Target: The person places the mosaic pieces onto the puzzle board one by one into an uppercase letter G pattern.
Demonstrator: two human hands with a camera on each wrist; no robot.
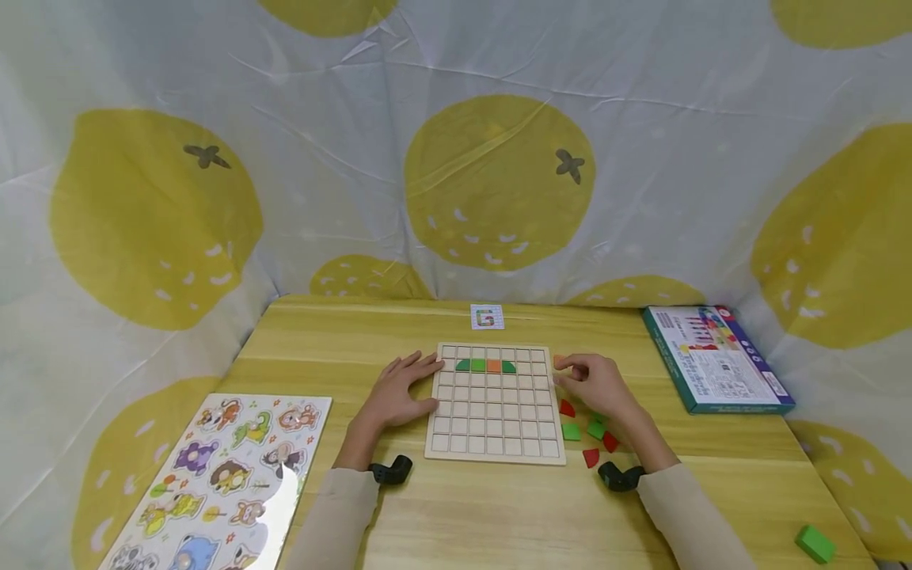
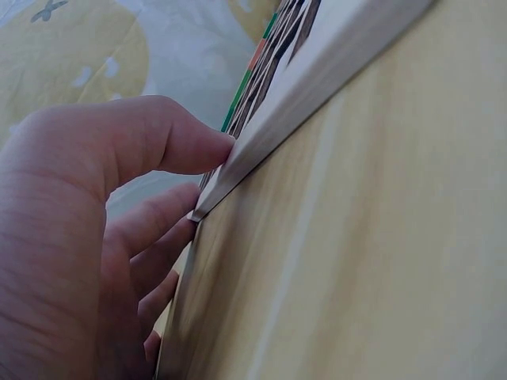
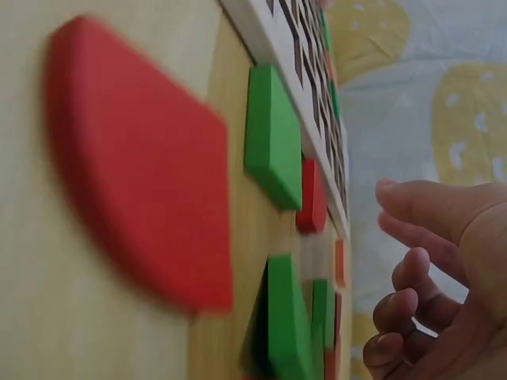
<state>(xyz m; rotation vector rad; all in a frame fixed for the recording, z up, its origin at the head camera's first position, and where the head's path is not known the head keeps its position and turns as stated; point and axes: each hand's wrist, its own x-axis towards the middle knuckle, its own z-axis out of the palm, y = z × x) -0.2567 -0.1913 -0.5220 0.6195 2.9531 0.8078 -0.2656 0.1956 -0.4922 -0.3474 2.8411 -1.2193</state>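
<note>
- Head view: left hand [image 1: 399, 392] lies flat, fingers straight, thumb pressing the grid board [image 1: 495, 443]; keep it steady.
- Right hand [image 1: 594, 384] pinches an orange piece [image 1: 560, 362] at its fingertips, beside the board's edge; lower it gently.

Grid board [image 1: 495, 412] sits centre of the table [image 1: 499, 514], straight in front of me. Four tiles [image 1: 485, 366] lie in a row in its second line from the far edge. My left hand [image 1: 399, 393] rests on the table against the board's left edge, thumb [image 2: 178, 142] touching the rim. My right hand [image 1: 594, 384] is just off the board's far right corner, pinching a small piece [image 1: 561, 362]. Loose pieces [image 1: 587, 434] are scattered on the table just right of the board, under and behind my right wrist. Small card [image 1: 488, 317] lies beyond the board. Box [image 1: 716, 358] far right. Animal puzzle [image 1: 221, 483] near left. One block [image 1: 815, 543] alone at the near right corner.
</note>
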